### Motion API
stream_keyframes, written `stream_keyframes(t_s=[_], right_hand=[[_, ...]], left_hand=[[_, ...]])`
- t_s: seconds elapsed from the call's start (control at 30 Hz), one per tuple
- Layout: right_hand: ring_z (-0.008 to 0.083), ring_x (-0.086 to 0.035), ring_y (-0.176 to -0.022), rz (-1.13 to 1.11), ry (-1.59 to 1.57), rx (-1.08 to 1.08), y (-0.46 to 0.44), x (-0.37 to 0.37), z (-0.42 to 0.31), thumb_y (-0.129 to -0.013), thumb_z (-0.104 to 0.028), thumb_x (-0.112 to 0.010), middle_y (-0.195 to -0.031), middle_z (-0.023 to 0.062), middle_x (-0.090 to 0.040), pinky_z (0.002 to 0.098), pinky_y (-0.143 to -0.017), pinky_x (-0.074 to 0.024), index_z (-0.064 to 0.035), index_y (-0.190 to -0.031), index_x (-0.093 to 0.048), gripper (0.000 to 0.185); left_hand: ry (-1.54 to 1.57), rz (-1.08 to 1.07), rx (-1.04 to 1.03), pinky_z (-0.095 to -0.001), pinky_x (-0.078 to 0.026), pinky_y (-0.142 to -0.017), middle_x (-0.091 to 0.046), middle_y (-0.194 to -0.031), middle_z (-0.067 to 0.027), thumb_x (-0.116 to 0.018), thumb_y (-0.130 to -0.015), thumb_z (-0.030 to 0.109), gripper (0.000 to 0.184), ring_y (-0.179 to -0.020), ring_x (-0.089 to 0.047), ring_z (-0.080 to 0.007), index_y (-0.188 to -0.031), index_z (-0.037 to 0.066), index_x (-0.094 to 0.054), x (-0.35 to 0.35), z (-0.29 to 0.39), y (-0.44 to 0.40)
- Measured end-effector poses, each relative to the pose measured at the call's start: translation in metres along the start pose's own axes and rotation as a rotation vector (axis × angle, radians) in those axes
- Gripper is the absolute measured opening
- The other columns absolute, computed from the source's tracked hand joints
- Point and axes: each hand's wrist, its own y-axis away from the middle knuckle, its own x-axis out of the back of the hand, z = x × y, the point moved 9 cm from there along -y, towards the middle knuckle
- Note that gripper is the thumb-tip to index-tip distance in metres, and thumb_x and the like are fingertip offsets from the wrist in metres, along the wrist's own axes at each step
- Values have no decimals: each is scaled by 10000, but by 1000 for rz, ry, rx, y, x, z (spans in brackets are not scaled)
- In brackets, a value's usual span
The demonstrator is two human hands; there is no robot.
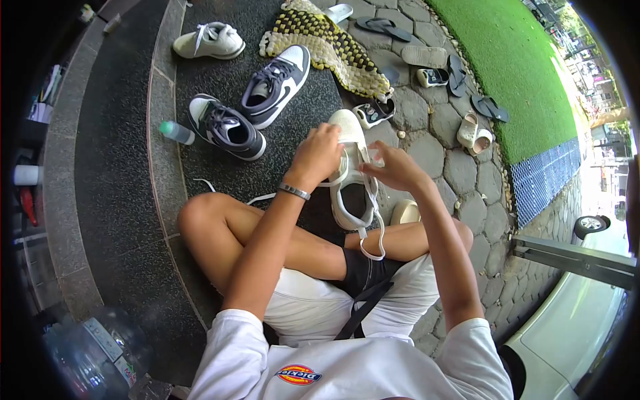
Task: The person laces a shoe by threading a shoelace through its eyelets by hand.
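A white sneaker (348, 127) rests in front of my crossed legs, its toe pointing away and its dark opening facing me. The white shoelace (382, 233) is loose, with long ends hanging over the collar and trailing onto the step at the left. My left hand (319, 157) is closed at the left of the lacing, fingers curled on the lace. On the opposite side, my right hand (395, 165) pinches the lace between thumb and fingers beside the tongue. The exact fingertip contact is partly hidden.
Purple-and-white sneakers (277, 87), another white sneaker (210, 41) and a green-capped bottle (177, 133) are at the left. Beyond lies a woven mat (327, 47). Several sandals, including flip-flops (490, 108), sit on the stone paving (427, 152). A car (567, 333) stands at the right.
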Motion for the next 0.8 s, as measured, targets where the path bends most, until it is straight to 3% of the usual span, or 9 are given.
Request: stream_keyframes(t_s=[0.13, 0.17, 0.3, 0.43, 0.53, 0.6, 0.67, 0.77, 0.8], right_hand=[[401, -653, -1127, 243, -80, 231, -26, 15, -23, -934, -248, -718, -1147, 180, -700, 469, -961, -520, -90, -1291, -646, 397], [355, -644, -1138, 284, -15, 312, -32, 19, -35, -904, -157, -723, -1149, 103, -697, 446, -965, -523, -128, -1216, -696, 314], [274, -671, -1060, 144, 232, 520, -56, 1, -67, -856, -191, -746, -1078, 16, -707, 403, -892, -567, -157, -1072, -747, 219], [279, -708, -923, 109, 371, 647, -68, -12, -70, -892, -177, -685, -1006, 42, -691, 403, -788, -591, -136, -994, -733, 120], [306, -719, -862, 66, 360, 563, -76, -7, -57, -894, -149, -720, -1011, 63, -708, 421, -761, -596, -97, -979, -715, 100], [282, -741, -819, 158, -31, 526, -82, 20, -47, -912, -77, -720, -950, 103, -711, 391, -756, -594, -46, -1020, -713, 113], [261, -736, -924, 102, -87, 386, -88, 15, -31, -902, -96, -743, -1027, 107, -705, 374, -765, -596, -54, -1102, -701, 210], [289, -671, -1139, 279, -160, 339, -66, 24, -35, -877, -168, -783, -1187, 131, -662, 402, -897, -571, -52, -1217, -640, 386], [377, -590, -1230, 332, -175, 308, -60, 20, -26, -827, -262, -813, -1282, 216, -599, 446, -1043, -479, -69, -1361, -527, 636]], left_hand=[[96, -62, 282, -490, -508, -974, -680, -1134, -265, -647, -971, 394, 476, -1092, -651, -440, -1168, -39, -620, -6, -37, 13], [143, -79, 320, -488, -509, -973, -683, -1122, -265, -665, -955, 416, 497, -1090, -653, -442, -1157, -36, -617, -14, -40, 12], [243, -6, 366, -483, -517, -969, -647, -1187, -258, -732, -888, 479, 598, -1112, -642, -444, -1199, -6, -572, -22, -40, 6], [278, -40, 367, -492, -521, -965, -608, -1219, -247, -786, -853, 411, 605, -1123, -636, -450, -1256, 35, -536, -27, -46, 3], [257, -55, 353, -505, -527, -955, -609, -1194, -246, -800, -844, 369, 584, -1087, -648, -462, -1248, 43, -532, -29, -44, 5], [239, -50, 332, -516, -533, -945, -605, -1194, -254, -784, -857, 365, 562, -1061, -658, -474, -1238, 43, -526, -31, -39, 6], [225, -33, 306, -527, -539, -936, -596, -1211, -271, -747, -886, 380, 535, -1036, -668, -488, -1227, 38, -516, -31, -34, 7], [173, -47, 421, -537, -546, -924, -629, -1211, -317, -654, -945, 471, 557, -1038, -675, -501, -1265, 30, -539, -33, -33, 17], [142, -102, 438, -541, -547, -919, -647, -1187, -325, -626, -955, 500, 564, -1036, -678, -502, -1246, 20, -572, -36, -31, 23]])
